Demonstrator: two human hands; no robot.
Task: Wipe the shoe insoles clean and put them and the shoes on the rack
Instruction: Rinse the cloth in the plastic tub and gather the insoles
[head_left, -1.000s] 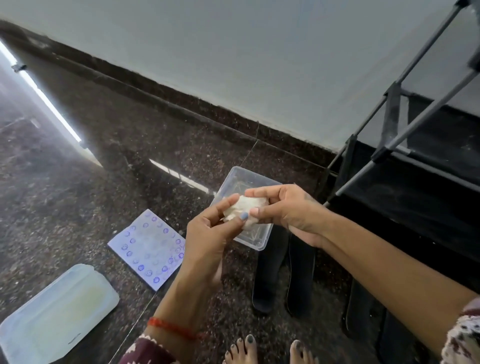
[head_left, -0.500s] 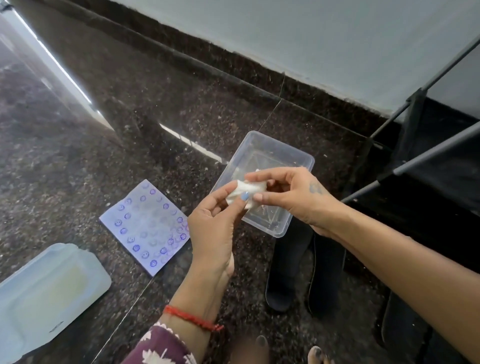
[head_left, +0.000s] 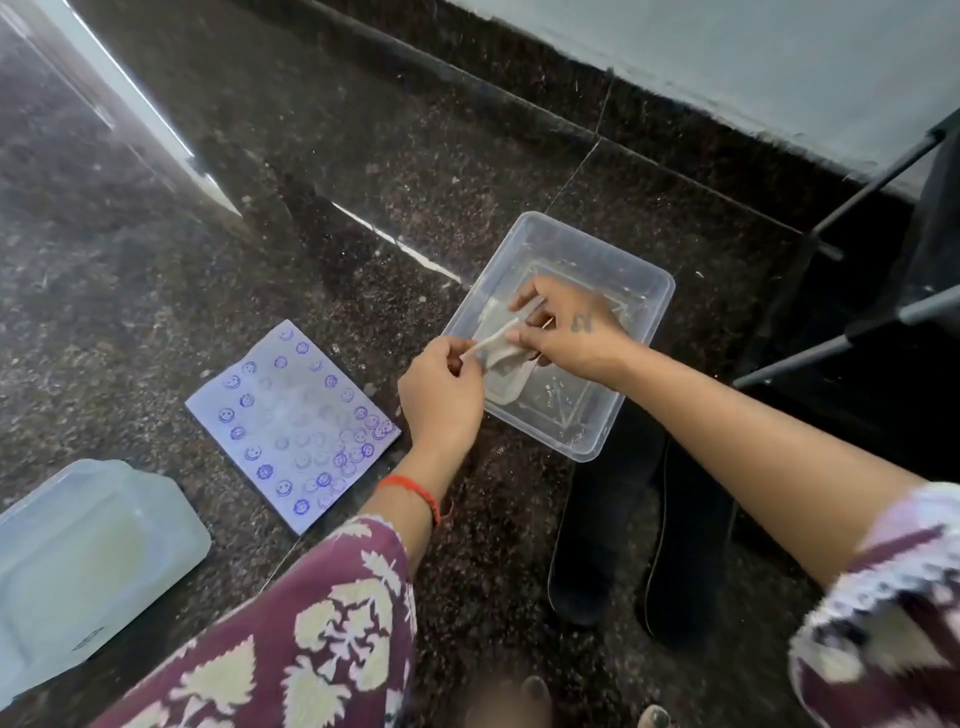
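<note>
**A:** Since you've got that cloth (head_left: 500, 349) pulled out between both hands over the clear tub (head_left: 644, 280), where are the insoles in all this? Your left hand (head_left: 441, 395) pinches one corner at the tub's near-left rim, and your right hand (head_left: 566, 332) has its fingers curled round the other end, down inside the tub.

**B:** The two black insoles (head_left: 644, 540) lie side by side flat on the dark floor (head_left: 311, 208), just below the tub, toes under its near edge as far as I can tell. The rack (head_left: 883, 322) stands to the right against the wall. Can't spot the shoes anywhere in view, tbh.

**A:** So how do you reckon those insoles handle?

**B:** My guess: light, thin and floppy, so if you grab one by the toe it'll droop. I'd pin it at the heel with one hand and wipe along its length with the other, or lay it across your palm. The cloth looks limp and probably wet, so it'll drip; wring it over the tub first. A damp insole could get a bit slippery, too.

**A:** And the blue smiley-print sheet (head_left: 291, 421) and the pale lid (head_left: 88, 561) on the left?

**B:** Both just lying on the floor, well clear of your hands.
</note>
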